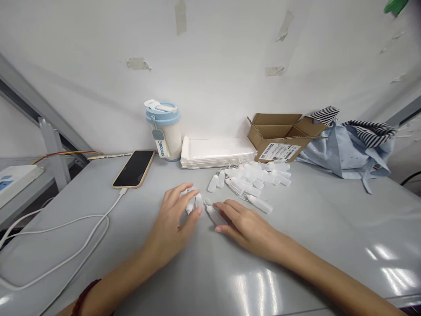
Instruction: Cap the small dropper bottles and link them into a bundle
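My left hand (173, 215) has its fingers curled round a few small translucent plastic dropper bottles (199, 201) near the table's middle; the fingers partly hide them. With thumb and fingers, my right hand (246, 224) grips another dropper bottle (215, 216), which lies slanted on the tabletop with its nozzle toward the left hand. Beyond the right hand is a loose pile of similar bottles (250, 177). One bottle (259, 204) lies at the pile's near edge, and two more (216, 181) rest at its left side.
Behind the pile lie stacked white padded mailers (217, 151) and an open cardboard box (279, 138). A blue-lidded cup (169, 136) stands left of the mailers. A phone (134, 169) with a white cable (95, 232) lies at left, a light-blue cloth bundle (348, 149) at right.
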A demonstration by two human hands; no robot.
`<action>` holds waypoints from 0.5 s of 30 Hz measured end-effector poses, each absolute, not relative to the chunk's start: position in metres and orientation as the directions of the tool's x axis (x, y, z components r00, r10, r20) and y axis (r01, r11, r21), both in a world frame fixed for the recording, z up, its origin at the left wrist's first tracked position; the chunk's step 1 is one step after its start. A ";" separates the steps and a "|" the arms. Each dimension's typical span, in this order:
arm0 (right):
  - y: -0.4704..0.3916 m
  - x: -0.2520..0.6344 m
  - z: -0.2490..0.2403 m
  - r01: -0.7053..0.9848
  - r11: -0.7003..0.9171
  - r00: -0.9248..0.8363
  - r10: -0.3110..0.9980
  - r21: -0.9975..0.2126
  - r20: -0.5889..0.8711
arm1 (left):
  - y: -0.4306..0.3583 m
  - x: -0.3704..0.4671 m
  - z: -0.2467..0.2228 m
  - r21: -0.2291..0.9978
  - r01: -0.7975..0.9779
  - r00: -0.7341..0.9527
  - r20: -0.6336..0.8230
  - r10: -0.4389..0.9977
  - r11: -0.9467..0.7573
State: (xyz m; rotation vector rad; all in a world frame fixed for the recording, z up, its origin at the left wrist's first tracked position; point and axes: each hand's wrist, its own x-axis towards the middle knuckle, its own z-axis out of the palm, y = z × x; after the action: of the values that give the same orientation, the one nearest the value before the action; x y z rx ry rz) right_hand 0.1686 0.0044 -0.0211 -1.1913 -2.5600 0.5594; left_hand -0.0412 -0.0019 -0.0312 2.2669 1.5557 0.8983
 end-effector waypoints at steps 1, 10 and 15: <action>0.005 0.171 -0.019 0.656 0.615 -0.651 0.754 -0.438 0.085 | -0.003 -0.041 -0.032 0.466 0.758 0.312 0.357 0.881 -0.457; 0.026 0.206 -0.010 0.852 0.490 -0.522 0.819 0.182 0.237 | -0.009 -0.033 -0.033 0.191 0.625 0.727 0.211 0.654 -0.757; 0.024 0.209 -0.005 0.882 0.344 -0.417 0.888 0.322 0.196 | -0.022 -0.034 -0.022 0.523 0.528 0.552 0.387 0.738 -0.669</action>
State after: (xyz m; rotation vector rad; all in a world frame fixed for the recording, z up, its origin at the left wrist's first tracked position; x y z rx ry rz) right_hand 0.2095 0.0239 -0.0051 -1.7034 -2.5863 -0.6052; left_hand -0.0342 -0.0219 -0.0221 2.4444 1.0382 0.8465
